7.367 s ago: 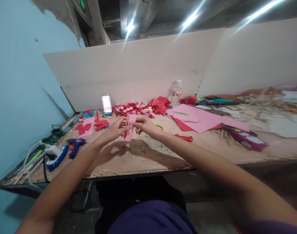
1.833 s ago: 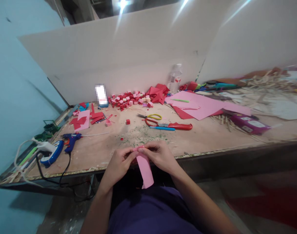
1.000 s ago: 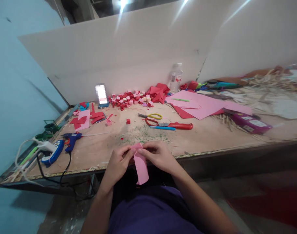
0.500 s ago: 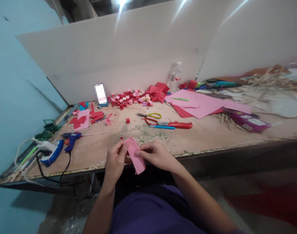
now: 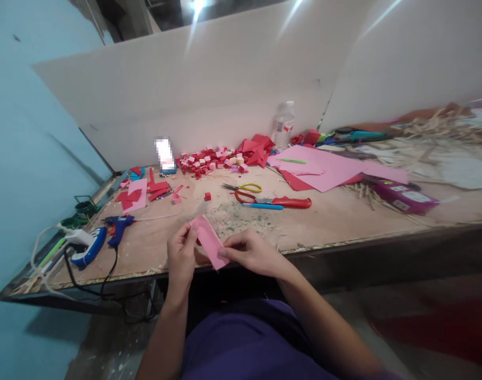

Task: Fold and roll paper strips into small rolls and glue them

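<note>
A pink strip of paper [image 5: 209, 241] is stretched at a slant between my two hands, over the table's front edge. My left hand [image 5: 181, 248] pinches its upper left end between thumb and fingers. At the lower right end, my right hand [image 5: 246, 250] grips it the same way. Beyond the hands lie yellow-handled scissors [image 5: 251, 187], red-handled scissors [image 5: 292, 202] and a blue pen [image 5: 263, 206]. A small red paper cube [image 5: 208, 196] sits alone on the table, with a pink paper cube [image 5: 176, 199] to its left.
A heap of small red and pink cubes [image 5: 209, 161] lies against the back board, near a clear bottle [image 5: 284, 126]. To the left are a blue glue gun [image 5: 120, 229] and a power strip [image 5: 89, 248] with cables. Pink sheets [image 5: 328, 169] and a purple box [image 5: 405, 196] lie rightward.
The pink paper strip has shifted up and left and turned flatter. My left hand moved slightly left, and my right hand now holds the strip nearer its lower end.
</note>
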`<state>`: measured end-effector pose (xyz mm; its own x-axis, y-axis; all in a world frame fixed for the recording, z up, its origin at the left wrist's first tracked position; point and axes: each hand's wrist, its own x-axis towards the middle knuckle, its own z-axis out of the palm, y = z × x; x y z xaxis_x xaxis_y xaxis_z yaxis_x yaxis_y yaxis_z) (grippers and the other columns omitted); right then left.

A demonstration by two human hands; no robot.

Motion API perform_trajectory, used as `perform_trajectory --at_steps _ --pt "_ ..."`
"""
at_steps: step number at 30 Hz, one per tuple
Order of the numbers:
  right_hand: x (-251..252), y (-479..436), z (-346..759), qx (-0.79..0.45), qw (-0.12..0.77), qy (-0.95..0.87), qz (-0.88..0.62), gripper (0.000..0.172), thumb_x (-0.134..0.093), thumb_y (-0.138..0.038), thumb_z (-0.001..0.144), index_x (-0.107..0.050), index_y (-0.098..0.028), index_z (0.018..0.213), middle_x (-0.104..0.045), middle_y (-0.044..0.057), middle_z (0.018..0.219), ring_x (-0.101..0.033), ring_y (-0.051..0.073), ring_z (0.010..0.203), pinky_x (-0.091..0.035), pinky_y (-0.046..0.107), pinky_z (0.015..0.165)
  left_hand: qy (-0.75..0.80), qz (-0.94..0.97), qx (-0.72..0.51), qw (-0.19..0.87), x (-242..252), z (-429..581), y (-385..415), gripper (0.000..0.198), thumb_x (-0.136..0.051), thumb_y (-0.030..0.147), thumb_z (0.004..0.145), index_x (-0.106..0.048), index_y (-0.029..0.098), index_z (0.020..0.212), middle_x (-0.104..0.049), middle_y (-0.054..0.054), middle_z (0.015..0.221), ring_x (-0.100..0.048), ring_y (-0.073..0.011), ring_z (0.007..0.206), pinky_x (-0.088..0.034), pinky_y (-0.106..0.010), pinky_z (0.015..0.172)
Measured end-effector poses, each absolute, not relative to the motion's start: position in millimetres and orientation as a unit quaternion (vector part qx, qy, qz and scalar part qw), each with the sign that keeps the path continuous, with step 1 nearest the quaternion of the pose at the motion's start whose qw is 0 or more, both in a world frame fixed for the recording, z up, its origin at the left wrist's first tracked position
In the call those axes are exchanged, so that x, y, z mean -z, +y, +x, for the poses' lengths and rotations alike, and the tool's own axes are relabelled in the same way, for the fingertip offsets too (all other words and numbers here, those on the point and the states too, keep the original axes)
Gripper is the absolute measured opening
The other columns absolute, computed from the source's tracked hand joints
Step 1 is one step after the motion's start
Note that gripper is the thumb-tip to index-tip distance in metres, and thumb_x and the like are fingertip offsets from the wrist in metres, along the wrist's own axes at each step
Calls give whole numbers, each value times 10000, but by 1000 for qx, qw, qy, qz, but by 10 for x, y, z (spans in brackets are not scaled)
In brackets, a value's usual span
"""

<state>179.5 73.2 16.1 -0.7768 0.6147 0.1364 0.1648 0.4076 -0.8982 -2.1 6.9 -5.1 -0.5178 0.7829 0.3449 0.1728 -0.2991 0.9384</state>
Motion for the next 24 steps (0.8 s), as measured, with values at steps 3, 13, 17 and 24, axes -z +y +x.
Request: perform_trajectory --at_steps 3,13,17,24 --pt "-151 715 1802 -501 238 -798 -236 303 -661 -379 932 -796 -141 803 -736 52 739 -617 167 660 -457 258 613 556 436 -697 124 -31 -73 17 398 -632 404 944 -544 170 635 -471 42 594 -441 -103 561 -367 -208 537" --pt "-161 739 1861 -643 319 -644 -264 639 -666 -750 812 -719 -120 714 -636 36 597 -547 129 535 -437 250 540 341 781 -458 -251 -101 -142 -234 286 -610 71 960 -747 215 1166 -800 -44 891 -757 -150 821 -577 -222 750" --pt "-150 739 1858 -643 343 -629 -269 533 -796 -627 758 -631 -139 619 -461 -38 530 -341 74 484 -263 224 456 328 833 -421 -148 71 -57 -188 374 -587 45 962 -691 189 1291 -801 -112 1112 -761 -189 1044 -600 -282 922" --pt "-100 734 1823 -597 418 -609 -314 486 -779 -591 775 -648 -142 641 -491 -11 604 -416 111 568 -321 248 522 471 671 -567 78 179 10 -292 364 -764 394 888 -729 220 1206 -806 -104 1002 -772 -249 874 -629 -347 828"
